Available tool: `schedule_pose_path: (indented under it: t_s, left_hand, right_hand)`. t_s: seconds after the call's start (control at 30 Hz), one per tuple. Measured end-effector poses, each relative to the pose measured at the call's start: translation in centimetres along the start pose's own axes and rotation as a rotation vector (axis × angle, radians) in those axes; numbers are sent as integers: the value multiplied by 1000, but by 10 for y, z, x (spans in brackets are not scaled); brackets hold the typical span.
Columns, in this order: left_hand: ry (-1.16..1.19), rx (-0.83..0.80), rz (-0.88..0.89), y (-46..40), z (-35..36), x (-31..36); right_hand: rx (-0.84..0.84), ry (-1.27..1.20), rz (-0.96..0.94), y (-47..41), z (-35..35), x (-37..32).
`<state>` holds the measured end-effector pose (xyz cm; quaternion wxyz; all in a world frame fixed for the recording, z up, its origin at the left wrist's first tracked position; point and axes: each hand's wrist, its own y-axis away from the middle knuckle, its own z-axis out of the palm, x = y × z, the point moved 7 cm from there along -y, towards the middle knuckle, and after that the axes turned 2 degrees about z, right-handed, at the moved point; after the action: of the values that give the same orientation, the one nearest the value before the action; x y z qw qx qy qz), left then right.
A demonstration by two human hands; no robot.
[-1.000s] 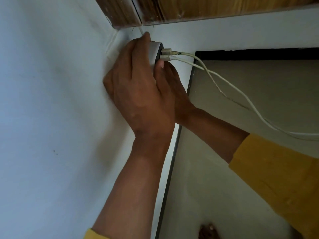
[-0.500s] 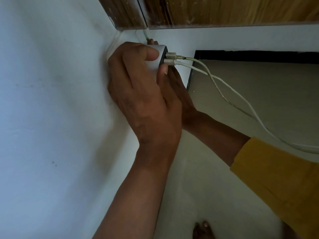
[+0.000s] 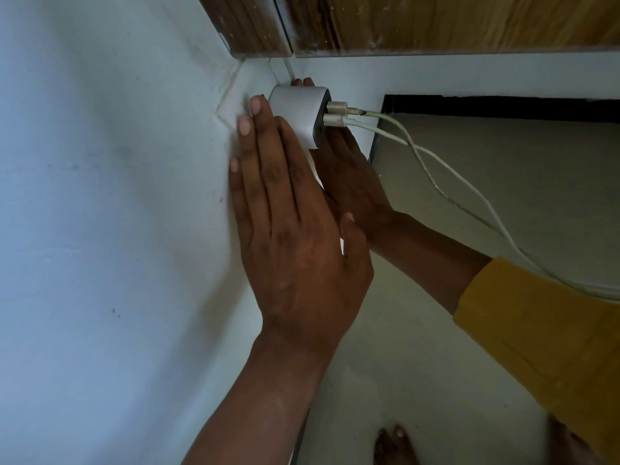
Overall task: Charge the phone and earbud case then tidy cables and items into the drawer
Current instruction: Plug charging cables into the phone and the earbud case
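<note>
Charger: a white wall charger sits against the white wall, in the corner just under the wooden panel. It looks seated in a socket, though the socket itself is hidden behind it.
Cables: two white USB cables are plugged into the charger's dark face, one above the other, and trail away from the charger, down and out of view past the yellow sleeve.
Left hand: the left hand lies flat beside the charger, on the wall side of it. Its fingers are straight and close together, their tips touching the charger's near edge; they grip nothing.
Right hand: the right hand reaches under the charger from the cable side. Fingertips show above the charger's far edge, so it seems to cup the body; how tightly the fingers curl I cannot tell.
Phone and earbud case: neither is in view, so whether the cables' far ends are connected cannot be told.
Drawer: not in view.
Done, as I judge it: charger at the wall with both cables fitted.
Left: confirming both devices charge, then tidying cables and items into the drawer.
</note>
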<state>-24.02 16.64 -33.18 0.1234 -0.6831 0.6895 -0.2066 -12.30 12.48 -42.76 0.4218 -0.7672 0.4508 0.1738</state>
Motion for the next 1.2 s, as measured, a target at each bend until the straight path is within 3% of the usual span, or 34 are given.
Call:
schedule_pose_path:
  t_s: [0.53, 0.7, 0.8, 0.93, 1.07, 1.2]
  left_hand:
    - [11, 43, 16, 2, -3, -3]
    - [157, 16, -47, 2, -19, 2]
    - [299, -23, -124, 6, -36, 3]
    - [436, 32, -357, 12, -78, -2]
    - [561, 84, -539, 12, -128, 6]
    - [697, 124, -708, 5, -181, 28]
  right_hand:
    - [-59, -58, -10, 3, -3, -9]
    - [-140, -154, 226, 44, -10, -9]
    - [-206, -236, 311, 75, -33, -19]
    - [-180, -299, 420, 89, -85, -48]
    - [-241, -521, 607, 83, -145, -91]
    - [-194, -623, 594, 60, -219, -150]
